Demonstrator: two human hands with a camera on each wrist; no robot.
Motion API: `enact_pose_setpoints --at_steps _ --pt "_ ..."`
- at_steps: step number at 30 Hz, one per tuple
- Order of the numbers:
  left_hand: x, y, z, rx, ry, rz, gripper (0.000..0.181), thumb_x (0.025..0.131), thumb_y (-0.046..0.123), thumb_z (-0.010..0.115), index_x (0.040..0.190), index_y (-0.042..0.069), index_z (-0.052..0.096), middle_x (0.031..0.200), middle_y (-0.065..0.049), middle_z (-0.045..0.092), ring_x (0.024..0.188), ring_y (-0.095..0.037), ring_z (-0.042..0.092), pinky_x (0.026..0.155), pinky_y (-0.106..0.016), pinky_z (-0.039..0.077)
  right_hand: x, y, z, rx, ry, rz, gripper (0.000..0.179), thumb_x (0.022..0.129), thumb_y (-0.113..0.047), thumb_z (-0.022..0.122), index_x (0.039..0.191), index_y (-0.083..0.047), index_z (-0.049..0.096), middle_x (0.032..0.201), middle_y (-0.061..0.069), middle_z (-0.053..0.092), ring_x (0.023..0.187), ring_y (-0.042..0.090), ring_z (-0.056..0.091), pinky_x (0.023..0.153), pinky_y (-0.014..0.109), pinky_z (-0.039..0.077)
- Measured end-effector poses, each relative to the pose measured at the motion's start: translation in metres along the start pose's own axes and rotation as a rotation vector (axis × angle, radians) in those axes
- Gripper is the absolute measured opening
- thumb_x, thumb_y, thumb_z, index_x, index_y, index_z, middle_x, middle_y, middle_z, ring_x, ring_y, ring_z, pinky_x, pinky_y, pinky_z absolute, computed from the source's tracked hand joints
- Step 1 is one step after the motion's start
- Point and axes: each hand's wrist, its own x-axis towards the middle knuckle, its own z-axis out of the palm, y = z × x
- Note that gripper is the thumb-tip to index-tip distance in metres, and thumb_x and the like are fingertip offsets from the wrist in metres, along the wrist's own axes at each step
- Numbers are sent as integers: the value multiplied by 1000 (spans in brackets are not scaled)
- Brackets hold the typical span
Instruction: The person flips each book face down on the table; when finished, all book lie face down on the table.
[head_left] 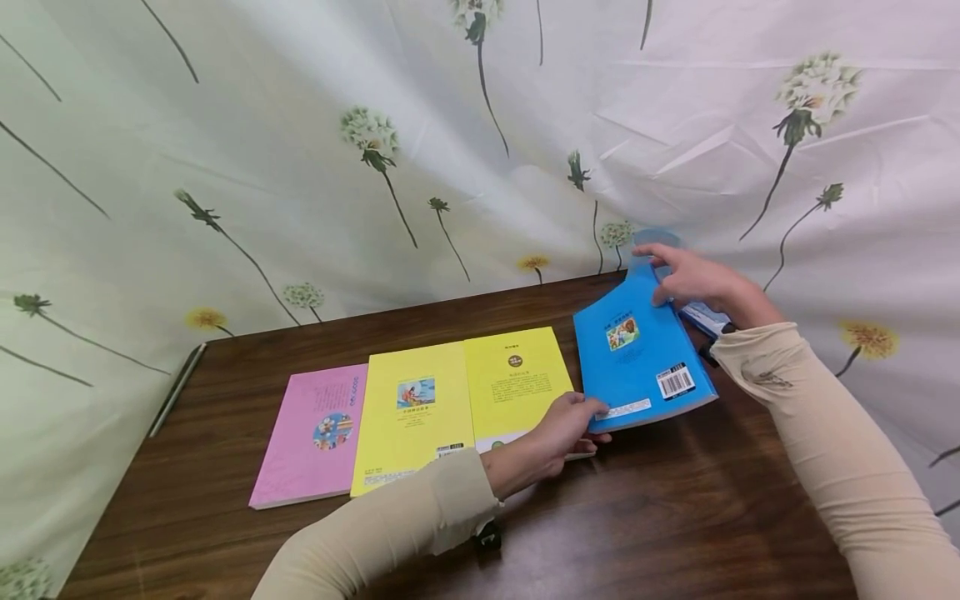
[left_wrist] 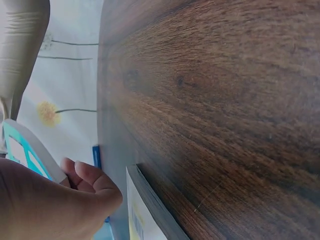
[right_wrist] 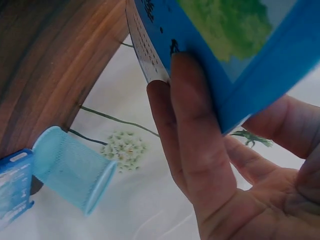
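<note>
A blue book [head_left: 637, 371] with a barcode and a small picture is lifted and tilted above the right part of the table. My left hand [head_left: 557, 433] pinches its lower left corner, thumb on top. At the upper right edge my right hand [head_left: 705, 285] grips the same book; the right wrist view shows its fingers [right_wrist: 200, 135] on one cover and the thumb across the edge. Left of the blue book lie a yellow book with a white lower band [head_left: 517, 379], another yellow book [head_left: 416, 408] and a pink book [head_left: 315, 442], side by side.
Behind my right hand a light blue mesh cup [right_wrist: 75, 167] stands near the back edge of the brown wooden table [head_left: 600, 517]. A blue flat item [right_wrist: 15, 185] is beside it. A curtain with dandelions [head_left: 300, 167] hangs behind the table.
</note>
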Motion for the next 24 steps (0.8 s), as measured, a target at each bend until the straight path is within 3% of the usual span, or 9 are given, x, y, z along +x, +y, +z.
enact_pose_setpoints --at_steps 4,7,9,12,16,19,24 --pt "-2 0 0 3 -3 -8 38 94 24 62 126 6 52 104 -9 68 77 -15 68 62 -21 52 2 7 3 -7 -1 6 89 85 5 60 160 -11 15 159 33 13 121 47 42 77 41 51" --pt "-3 0 0 11 -3 -13 39 93 22 62 128 6 53 103 -9 69 79 -16 68 61 -21 51 4 14 7 -15 0 -2 88 85 6 58 160 -10 15 158 34 14 95 36 53 66 37 49" --pt "-4 -1 -1 14 -5 -17 41 92 22 61 129 6 53 103 -9 69 79 -16 68 60 -21 50 5 19 10 -21 0 -11 88 85 7 58 160 -10 15 157 35 15 77 27 52 60 35 48" --pt "-6 -2 -2 17 -17 -25 47 93 23 60 136 6 49 105 -9 69 78 -15 69 58 -21 50 6 25 13 -33 12 -10 88 84 7 58 160 -11 16 157 35 18 68 26 52 58 34 48" --pt "-8 -4 -3 12 -55 -46 57 94 24 60 146 11 40 104 -10 67 72 -13 67 58 -21 52 7 34 16 -83 29 -21 86 86 5 58 160 -11 18 156 34 22 104 44 54 78 44 50" --pt "-9 -5 -4 5 -96 -63 64 94 23 61 152 15 34 101 -11 69 65 -11 63 57 -22 53 7 41 17 -100 28 -27 85 86 4 59 160 -10 18 156 35 21 134 52 33 98 57 43" --pt "-8 -5 -3 13 -146 -88 75 94 22 60 159 17 22 92 -6 71 58 -9 58 59 -25 55 7 51 18 -75 26 -24 86 86 3 60 160 -12 19 157 35 20 139 55 28 108 68 34"
